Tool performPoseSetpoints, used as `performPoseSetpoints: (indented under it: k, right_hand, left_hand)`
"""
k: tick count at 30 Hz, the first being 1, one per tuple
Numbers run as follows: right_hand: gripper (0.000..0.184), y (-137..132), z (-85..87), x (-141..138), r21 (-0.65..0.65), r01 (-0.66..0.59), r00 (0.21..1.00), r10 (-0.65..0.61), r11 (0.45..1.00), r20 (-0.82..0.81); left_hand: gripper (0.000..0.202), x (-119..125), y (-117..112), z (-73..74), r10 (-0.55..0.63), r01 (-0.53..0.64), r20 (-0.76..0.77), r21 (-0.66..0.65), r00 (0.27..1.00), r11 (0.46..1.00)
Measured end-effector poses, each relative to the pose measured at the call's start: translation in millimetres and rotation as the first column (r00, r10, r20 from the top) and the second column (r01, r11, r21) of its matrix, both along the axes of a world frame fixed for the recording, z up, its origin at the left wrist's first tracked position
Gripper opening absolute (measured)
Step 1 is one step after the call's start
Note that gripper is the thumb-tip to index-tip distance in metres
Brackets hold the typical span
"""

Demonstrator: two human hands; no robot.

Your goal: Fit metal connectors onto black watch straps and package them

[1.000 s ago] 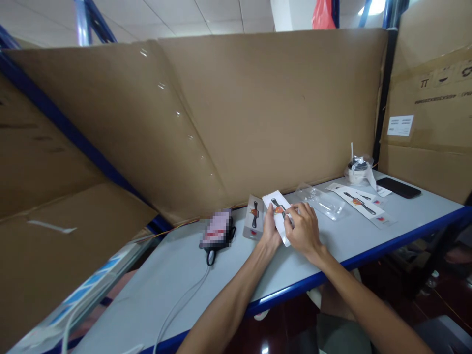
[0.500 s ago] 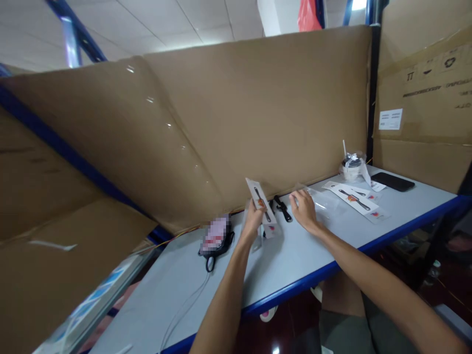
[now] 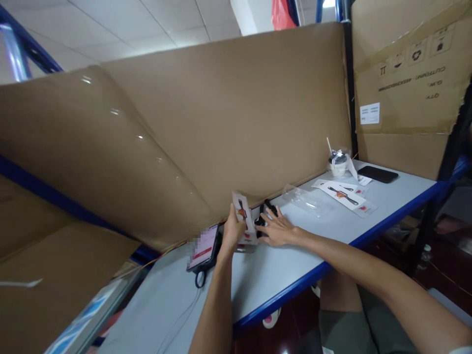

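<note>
My left hand (image 3: pixel 233 230) is closed around a white printed card (image 3: pixel 248 222), which stands tilted above the table and pictures a dark, long-handled item with an orange patch. More printed card or packaging shows just below it. To its right, my right hand (image 3: pixel 277 229) is spread, palm down, with its fingers over small black strap-like pieces (image 3: pixel 271 206). The fingers partly cover these pieces, and I cannot tell whether they grip any. A clear plastic sleeve (image 3: pixel 306 199) lies on the table beyond my right hand.
Left of my left hand lies a device with a lit screen (image 3: pixel 206 248) and a cable. Further right are printed cards (image 3: pixel 342 194), a wrapped cup with a straw (image 3: pixel 338 164) and a black phone (image 3: pixel 378 174). A cardboard wall (image 3: pixel 236 118) stands behind the table (image 3: pixel 162 295).
My right hand has moved left from beside the clear plastic onto the black pieces, its fingers spreading. My left hand still holds the printed card. The whole view has turned slightly right.
</note>
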State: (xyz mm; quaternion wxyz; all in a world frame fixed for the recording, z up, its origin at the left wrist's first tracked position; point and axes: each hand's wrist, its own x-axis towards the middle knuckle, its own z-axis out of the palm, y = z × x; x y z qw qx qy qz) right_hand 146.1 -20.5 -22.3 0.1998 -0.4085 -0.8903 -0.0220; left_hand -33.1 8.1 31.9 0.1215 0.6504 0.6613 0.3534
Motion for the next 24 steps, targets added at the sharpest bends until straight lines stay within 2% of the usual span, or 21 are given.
performPoseSetpoints:
  k: [3,6,9,13,16,19,24]
  right_hand:
    - [0.063,14.5,-2.4,-2.7,-0.154,-0.024,1.0,0.027,0.988,0.015]
    - [0.066,19.2,-2.2,-2.6,-0.24,-0.029,1.0,0.029,0.97,-0.004]
    - [0.066,15.4,-1.0,5.5,-0.213,-0.064,0.998,0.066,0.975,0.001]
    - [0.068,3.9,-1.3,29.5,-0.188,-0.078,0.996,0.085,0.979,0.034]
    - [0.071,-6.3,-3.0,49.8,-0.159,-0.069,0.997,0.075,0.985,0.032]
    - [0.067,-13.8,-5.1,64.0,-0.114,-0.055,0.998,0.056,0.992,0.001]
    - [0.065,-17.0,-7.6,70.3,-0.079,-0.044,0.999,0.043,0.996,-0.02]
  left_hand:
    - [0.084,1.1,-0.9,-0.4,0.005,-0.035,-0.24,-0.122,0.971,0.992]
    - [0.076,1.6,-1.9,-1.5,-0.024,-0.044,-0.355,-0.182,0.935,0.982]
    - [0.066,2.6,-3.5,-4.3,-0.029,-0.047,-0.388,-0.186,0.921,0.981]
    - [0.052,7.8,-7.7,-8.1,-0.047,-0.042,-0.418,-0.202,0.907,0.979]
    - [0.051,14.8,-13.2,-7.1,-0.037,-0.048,-0.43,-0.187,0.902,0.981]
    - [0.052,23.3,-20.1,-2.5,0.004,-0.082,-0.463,-0.148,0.886,0.986]
    - [0.048,33.4,-25.0,3.4,0.072,-0.113,-0.464,-0.061,0.883,0.992]
